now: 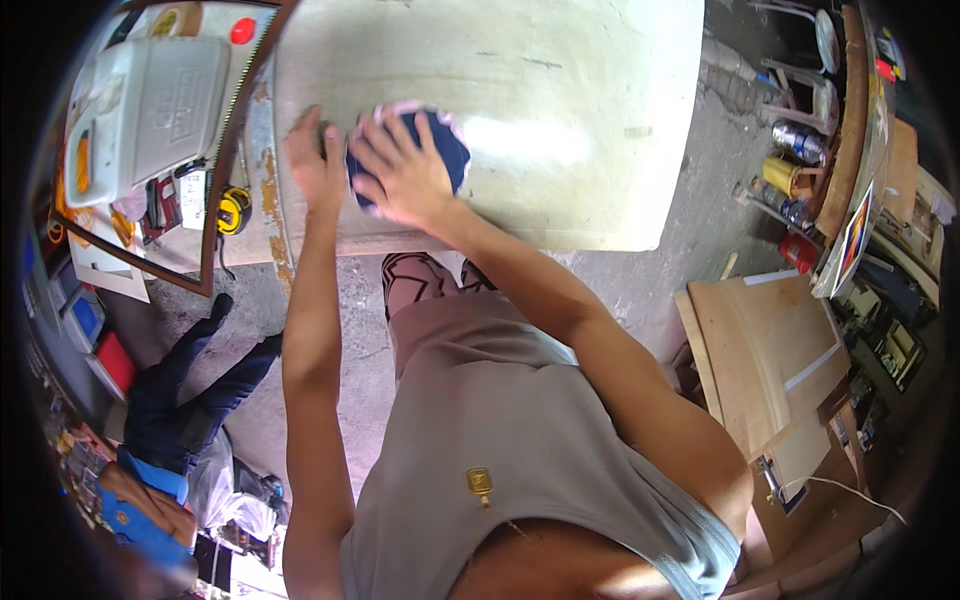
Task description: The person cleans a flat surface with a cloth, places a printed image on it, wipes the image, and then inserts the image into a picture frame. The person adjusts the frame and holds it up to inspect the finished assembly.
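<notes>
While both hands pressed down near the front edge of the pale panel (560, 110), a dark blue cloth (445, 150) with a pinkish rim lay flat beneath them. The right hand (405, 170) sat on top of the cloth with its fingers (375, 140) spread wide and laid flat, pointing away from the person toward the far side of the panel. The left hand (312, 160) rested just beside it, touching the cloth's left edge, its fingers held close together and bent over the surface; whether they pinched the cloth I could not tell. What showed of the cloth was a rounded pad with no clear long axis, slightly wider across the panel than deep. The panel itself was broad and cream-coloured, scuffed with dark marks, its long axis running left to right in front of the person, with a bright glare just right of the cloth.

To the left, on a cluttered worktop (190, 255), stood a white plastic case (150, 110), and a yellow tape measure (233, 210) lay close to the panel's rusty left edge. Another person in dark trousers (190, 400) sat on the concrete floor (660, 240) at the lower left. Plywood boards (765, 360) leaned at the right, with several cans (790, 180) beyond them.
</notes>
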Motion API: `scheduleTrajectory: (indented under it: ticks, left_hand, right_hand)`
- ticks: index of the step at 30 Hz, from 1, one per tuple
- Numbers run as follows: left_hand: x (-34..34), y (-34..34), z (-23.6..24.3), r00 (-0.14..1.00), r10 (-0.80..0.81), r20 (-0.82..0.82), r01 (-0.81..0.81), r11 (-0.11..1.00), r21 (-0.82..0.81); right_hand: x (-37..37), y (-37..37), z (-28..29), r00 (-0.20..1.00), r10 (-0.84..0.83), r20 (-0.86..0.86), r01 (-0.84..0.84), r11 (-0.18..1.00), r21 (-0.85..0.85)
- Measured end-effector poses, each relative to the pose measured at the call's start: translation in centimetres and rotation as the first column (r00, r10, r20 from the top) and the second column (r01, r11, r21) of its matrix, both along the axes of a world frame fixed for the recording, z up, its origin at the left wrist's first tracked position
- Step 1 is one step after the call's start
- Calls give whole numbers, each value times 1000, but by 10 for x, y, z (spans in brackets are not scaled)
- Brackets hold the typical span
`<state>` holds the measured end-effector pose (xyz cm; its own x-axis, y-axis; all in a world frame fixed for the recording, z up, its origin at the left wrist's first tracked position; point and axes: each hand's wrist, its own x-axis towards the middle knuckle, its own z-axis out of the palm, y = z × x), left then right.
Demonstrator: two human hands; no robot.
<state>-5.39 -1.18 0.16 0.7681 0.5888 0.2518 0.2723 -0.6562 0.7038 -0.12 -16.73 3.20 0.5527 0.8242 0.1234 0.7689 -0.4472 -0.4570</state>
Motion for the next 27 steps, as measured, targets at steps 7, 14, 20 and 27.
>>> scheduleTrajectory:
  ticks: [7, 14, 20, 27]
  left_hand:
    - [-3, -8, 10, 999, -34, -24, 35, 996, 86]
    - [-13, 7, -6, 989, -16, 150, 57, 959, -278]
    - [-11, 3, -6, 980, -50, 193, 98, 964, -245]
    - [-18, 14, -6, 980, -70, 185, 109, 971, -211]
  right_hand:
    - [66, -197, -35, 905, -351, 240, 405, 885, -232]
    - [-19, -38, -13, 983, -58, -176, 73, 994, 77]
    - [41, -155, -18, 752, -600, 273, 656, 724, -216]
    - [19, -85, -32, 986, -58, 156, 57, 998, 11]
